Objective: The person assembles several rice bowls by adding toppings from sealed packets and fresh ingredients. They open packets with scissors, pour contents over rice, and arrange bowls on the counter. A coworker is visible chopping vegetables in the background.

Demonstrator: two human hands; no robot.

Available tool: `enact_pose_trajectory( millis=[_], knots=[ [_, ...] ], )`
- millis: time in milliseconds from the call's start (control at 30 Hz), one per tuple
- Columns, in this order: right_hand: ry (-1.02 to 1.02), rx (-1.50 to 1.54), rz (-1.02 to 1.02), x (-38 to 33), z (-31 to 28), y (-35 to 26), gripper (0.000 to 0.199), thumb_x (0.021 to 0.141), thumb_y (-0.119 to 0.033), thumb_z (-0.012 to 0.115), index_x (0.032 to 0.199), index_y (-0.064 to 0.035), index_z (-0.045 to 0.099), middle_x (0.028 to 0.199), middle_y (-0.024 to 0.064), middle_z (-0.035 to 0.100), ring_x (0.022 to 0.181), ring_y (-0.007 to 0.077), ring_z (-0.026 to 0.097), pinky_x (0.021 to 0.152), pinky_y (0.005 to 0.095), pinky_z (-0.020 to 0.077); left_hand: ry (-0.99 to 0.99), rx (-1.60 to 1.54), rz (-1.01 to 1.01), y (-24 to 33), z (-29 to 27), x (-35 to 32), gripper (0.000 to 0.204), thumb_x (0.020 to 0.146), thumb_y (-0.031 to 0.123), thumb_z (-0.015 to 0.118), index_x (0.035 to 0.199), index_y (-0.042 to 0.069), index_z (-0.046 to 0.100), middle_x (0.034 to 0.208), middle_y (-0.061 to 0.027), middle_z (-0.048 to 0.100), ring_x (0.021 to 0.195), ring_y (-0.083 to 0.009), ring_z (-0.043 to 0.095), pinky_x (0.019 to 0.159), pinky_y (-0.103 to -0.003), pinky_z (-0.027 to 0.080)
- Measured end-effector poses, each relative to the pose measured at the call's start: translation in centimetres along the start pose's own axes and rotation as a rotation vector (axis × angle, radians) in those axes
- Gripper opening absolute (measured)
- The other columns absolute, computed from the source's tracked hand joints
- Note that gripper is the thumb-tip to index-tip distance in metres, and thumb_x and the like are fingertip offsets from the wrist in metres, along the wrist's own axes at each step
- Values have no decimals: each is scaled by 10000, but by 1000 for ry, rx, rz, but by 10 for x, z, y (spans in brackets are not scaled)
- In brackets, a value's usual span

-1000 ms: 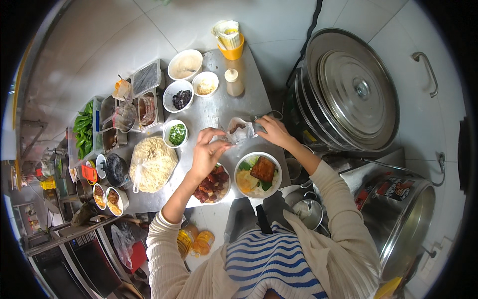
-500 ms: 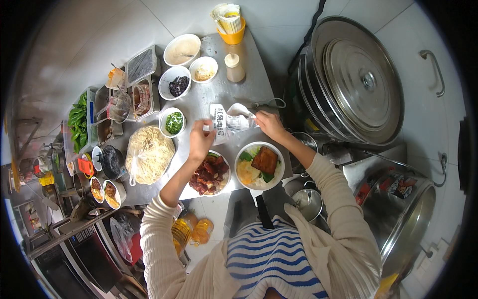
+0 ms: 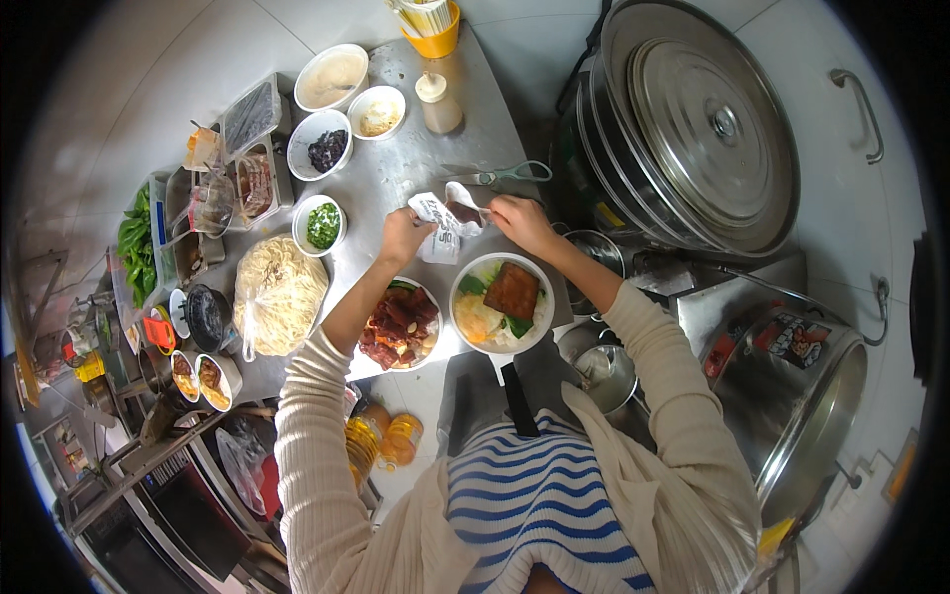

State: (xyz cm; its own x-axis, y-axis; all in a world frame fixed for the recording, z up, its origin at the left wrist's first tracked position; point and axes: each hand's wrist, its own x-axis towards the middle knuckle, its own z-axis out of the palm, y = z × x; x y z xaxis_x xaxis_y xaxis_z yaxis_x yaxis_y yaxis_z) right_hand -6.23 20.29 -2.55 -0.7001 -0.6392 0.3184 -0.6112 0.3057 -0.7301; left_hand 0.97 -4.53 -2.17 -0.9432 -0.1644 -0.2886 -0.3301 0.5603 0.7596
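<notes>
Both hands have lifted the small white packet (image 3: 442, 220) a little higher than a moment ago, and it now hangs just above the counter (image 3: 396, 178), beside the white bowl of food (image 3: 502, 303). Her left hand (image 3: 404, 236) pinches one end and her right hand (image 3: 522, 224) grips the torn end. To do this well, hold the open end right over the bowl and squeeze slowly so nothing spills.

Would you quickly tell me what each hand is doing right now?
Left hand: closed, pinching one end of the white sauce packet.
Right hand: closed, gripping the packet's other end above the bowl.
</notes>
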Motion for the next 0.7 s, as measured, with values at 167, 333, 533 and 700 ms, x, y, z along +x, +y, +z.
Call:
enact_pose_trajectory(
  millis=[167, 333, 533, 700],
  knots=[
    [-30, -42, 63, -1, -2, 6, 133, 797, -110, 634, 818, -25, 534, 836, 147, 609, 747, 384, 593, 618, 448, 472, 113, 221, 11, 10, 2, -8, 202, 731, 148, 750, 795, -31, 681, 688, -192, 649, 593, -253, 638, 583, -345, 484],
    [21, -62, -2, 6, -11, -3, 131, 798, -108, 637, 797, -28, 533, 806, 133, 598, 733, 366, 591, 608, 436, 470, 228, 240, 42, 35, 2, -24, 203, 726, 142, 729, 806, -36, 671, 778, -213, 640, 700, -361, 634, 652, -404, 495],
    [184, -125, -153, 29, -64, -55, 99, 796, -60, 643, 865, -42, 575, 866, 74, 621, 813, 272, 607, 656, 360, 502, 514, 267, 227, 100, -25, -77, 191, 790, 165, 688, 801, -24, 667, 998, -137, 650, 787, -365, 619, 695, -409, 487],
    [206, -150, -117, 15, -111, -119, 109, 841, -107, 619, 876, -49, 534, 776, 109, 589, 684, 317, 600, 586, 377, 475, 486, 144, 241, 134, -35, -133, 222, 815, 181, 688, 847, -35, 648, 929, -179, 647, 733, -366, 620, 654, -401, 490]
  ],
)
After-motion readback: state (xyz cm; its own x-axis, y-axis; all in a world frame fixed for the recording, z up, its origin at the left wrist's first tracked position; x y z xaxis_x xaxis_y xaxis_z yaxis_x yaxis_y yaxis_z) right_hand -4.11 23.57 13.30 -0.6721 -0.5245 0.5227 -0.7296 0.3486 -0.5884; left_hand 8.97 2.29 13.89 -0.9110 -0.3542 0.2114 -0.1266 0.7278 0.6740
